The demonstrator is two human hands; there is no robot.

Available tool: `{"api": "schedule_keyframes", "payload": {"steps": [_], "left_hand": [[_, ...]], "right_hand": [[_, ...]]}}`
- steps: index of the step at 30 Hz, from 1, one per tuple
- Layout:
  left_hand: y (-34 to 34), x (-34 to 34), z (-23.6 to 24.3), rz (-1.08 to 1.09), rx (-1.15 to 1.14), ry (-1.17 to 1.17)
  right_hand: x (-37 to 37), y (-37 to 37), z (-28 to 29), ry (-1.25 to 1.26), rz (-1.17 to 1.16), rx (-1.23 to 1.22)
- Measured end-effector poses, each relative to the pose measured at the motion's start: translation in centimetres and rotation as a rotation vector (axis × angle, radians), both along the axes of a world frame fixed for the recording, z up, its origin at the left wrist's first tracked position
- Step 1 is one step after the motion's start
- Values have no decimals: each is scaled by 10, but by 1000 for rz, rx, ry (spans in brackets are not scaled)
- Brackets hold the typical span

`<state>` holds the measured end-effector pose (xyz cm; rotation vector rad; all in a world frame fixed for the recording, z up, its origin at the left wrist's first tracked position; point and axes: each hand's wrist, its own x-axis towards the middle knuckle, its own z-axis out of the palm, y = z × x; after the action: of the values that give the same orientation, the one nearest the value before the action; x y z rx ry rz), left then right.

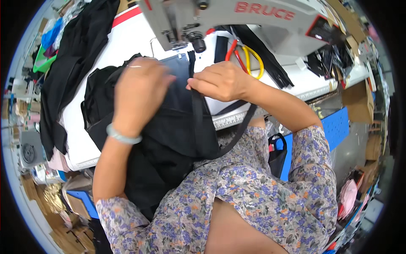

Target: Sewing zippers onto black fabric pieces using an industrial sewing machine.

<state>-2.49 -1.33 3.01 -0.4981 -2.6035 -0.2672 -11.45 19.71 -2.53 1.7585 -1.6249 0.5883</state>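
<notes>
On the white sewing table a black cloth piece (pixel 165 131) lies gathered, hanging over the front edge onto my lap. A shiny dark blue-grey panel (pixel 177 80) shows on top of it between my hands. My right hand (pixel 222 80) is closed, thumb and finger pinching a narrow black tape (pixel 197 110) at the panel's right side. The tape runs toward me and loops up to the right. Over the cloth's left part, my left hand (pixel 141 91) is smeared by motion, and its grip does not show. The needle area of a sewing machine (pixel 224 12) stands just beyond.
Behind my right hand lie scissors (pixel 253 59) with red and yellow handles, beside long black strips (pixel 264 53). Black garments (pixel 76 67) drape over the table's left side. A ruler strip (pixel 232 120) runs along the front edge. A cardboard box (pixel 357 99) stands at the right.
</notes>
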Motion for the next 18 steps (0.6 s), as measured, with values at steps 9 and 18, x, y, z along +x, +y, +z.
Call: {"api": "schedule_keyframes", "payload": {"steps": [9,18], "left_hand": [[5,8,-75,-125,-70,-192],[0,6,-61,-148,51,-361]], "right_hand": [[-5,-14,-11,-84,20,25],[-5,-16,-16,-319,-42,251]]}}
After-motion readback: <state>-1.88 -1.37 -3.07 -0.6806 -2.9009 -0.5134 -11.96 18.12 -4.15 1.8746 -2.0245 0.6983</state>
